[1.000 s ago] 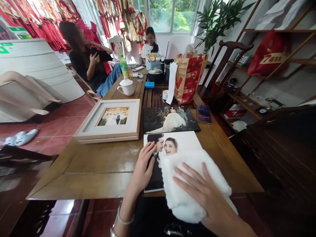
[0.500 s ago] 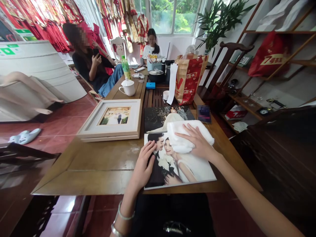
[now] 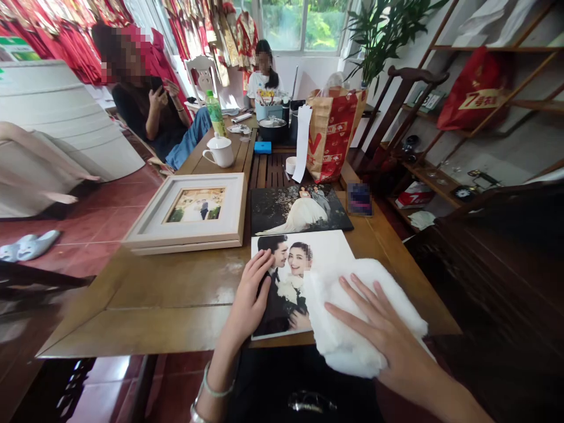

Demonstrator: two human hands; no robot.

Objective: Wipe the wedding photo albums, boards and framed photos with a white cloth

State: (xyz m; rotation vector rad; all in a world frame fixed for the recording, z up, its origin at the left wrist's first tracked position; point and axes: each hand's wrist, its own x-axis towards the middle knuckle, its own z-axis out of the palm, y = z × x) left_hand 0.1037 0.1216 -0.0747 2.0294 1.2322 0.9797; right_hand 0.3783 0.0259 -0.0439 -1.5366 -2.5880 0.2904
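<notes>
A large photo print [image 3: 282, 294] of a couple lies at the near edge of the wooden table. My left hand [image 3: 253, 291] rests on its left side, fingers stretched out. Under my right hand [image 3: 374, 320] is a folded white towel [image 3: 337, 341]; the fingers are spread flat over it. The towel covers the print's lower right part and reaches past the table's front edge. Just behind lies a second, dark photo print [image 3: 304, 208], showing a couple in wedding clothes. To its left is a pale wooden picture frame [image 3: 187, 238] with a small photo inside, apparently stacked on another.
A white lidded cup [image 3: 219, 151], a green bottle [image 3: 215, 113] and a blue box [image 3: 263, 147] stand farther back on the table [image 3: 167, 317]. A red and brown paper bag [image 3: 332, 135] is at the back right. Two people sit beyond, one holding a phone.
My right hand has drawn the towel toward me and to the right, uncovering the upper part of the near print and the dark print behind. My left hand stays on the print's left side.
</notes>
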